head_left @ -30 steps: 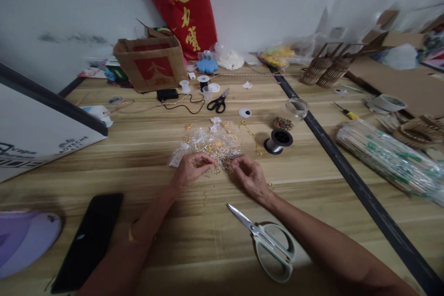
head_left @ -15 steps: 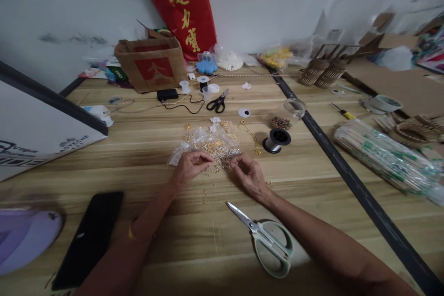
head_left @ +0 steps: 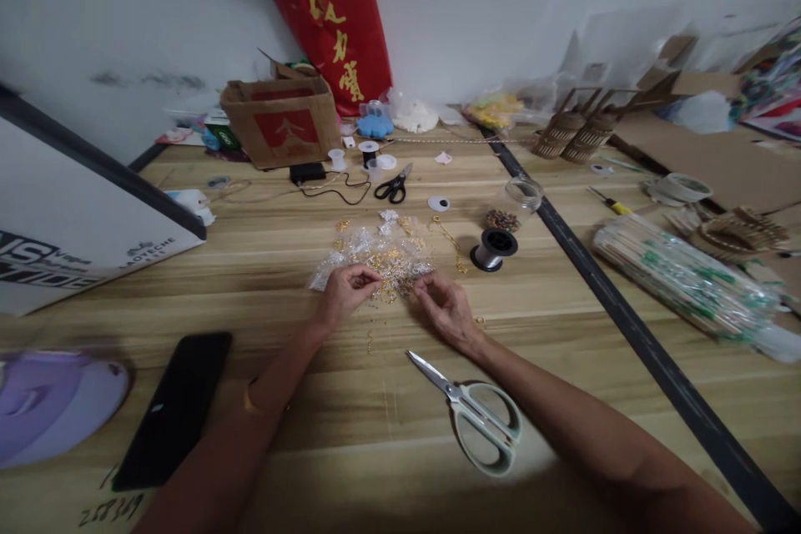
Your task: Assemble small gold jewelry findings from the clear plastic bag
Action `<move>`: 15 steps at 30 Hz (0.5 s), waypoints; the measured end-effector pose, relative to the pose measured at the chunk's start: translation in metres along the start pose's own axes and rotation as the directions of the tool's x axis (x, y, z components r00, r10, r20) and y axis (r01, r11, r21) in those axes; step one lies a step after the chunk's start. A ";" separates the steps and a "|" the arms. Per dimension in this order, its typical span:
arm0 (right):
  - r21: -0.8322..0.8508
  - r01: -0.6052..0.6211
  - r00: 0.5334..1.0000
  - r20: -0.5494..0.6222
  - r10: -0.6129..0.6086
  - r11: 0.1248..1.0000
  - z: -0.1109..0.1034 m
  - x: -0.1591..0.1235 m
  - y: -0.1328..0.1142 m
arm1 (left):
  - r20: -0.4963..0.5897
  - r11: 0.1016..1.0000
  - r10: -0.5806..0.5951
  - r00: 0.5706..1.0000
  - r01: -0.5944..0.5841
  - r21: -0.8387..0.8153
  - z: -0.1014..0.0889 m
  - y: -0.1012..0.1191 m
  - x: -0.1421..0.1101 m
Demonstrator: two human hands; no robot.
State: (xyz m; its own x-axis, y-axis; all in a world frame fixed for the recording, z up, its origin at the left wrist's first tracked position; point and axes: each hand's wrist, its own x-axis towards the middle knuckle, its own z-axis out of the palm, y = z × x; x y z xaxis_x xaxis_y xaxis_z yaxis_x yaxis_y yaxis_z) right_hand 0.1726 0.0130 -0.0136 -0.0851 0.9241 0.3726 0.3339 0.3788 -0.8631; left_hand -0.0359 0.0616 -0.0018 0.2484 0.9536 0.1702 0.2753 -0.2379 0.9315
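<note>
A pile of small gold and silver jewelry findings (head_left: 394, 263), some in clear plastic bags, lies in the middle of the table. My left hand (head_left: 344, 292) is at the pile's near left edge, thumb and forefinger pinched; what sits between them is too small to make out. At the near right edge, my right hand (head_left: 447, 309) also has its fingertips closed together, their contents hidden. A short gold chain piece (head_left: 370, 341) lies on the wood below the pile. Scissors with pale green handles (head_left: 479, 417) rest just left of my right forearm.
A wire spool (head_left: 494, 249), a dish of brown beads (head_left: 502, 220) and a gold chain (head_left: 447, 235) lie right of the pile. Black scissors (head_left: 394, 183) are behind it. A black phone (head_left: 178, 409) lies at left; wrapped sticks (head_left: 682, 284) lie at right.
The view has shifted slightly, so the whole scene sits a little differently in the frame. Both hands stay pinched by the pile, with only small finger movement.
</note>
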 end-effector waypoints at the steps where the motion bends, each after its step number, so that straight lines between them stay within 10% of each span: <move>1: -0.006 0.008 1.000 -0.001 -0.008 1.000 0.000 0.000 0.000 | -0.003 1.000 0.015 1.000 -0.015 0.018 0.000 -0.001 0.000; 15: -0.010 0.027 1.000 -0.012 -0.027 1.000 0.001 0.001 -0.002 | 0.033 1.000 -0.001 0.999 0.002 -0.027 -0.004 -0.008 0.002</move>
State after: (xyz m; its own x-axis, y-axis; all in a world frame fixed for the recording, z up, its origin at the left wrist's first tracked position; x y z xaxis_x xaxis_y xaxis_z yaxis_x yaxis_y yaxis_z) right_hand 0.1712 0.0133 -0.0112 -0.0827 0.9127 0.4002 0.3413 0.4032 -0.8491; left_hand -0.0409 0.0658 -0.0075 0.2789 0.9472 0.1583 0.2506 -0.2309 0.9401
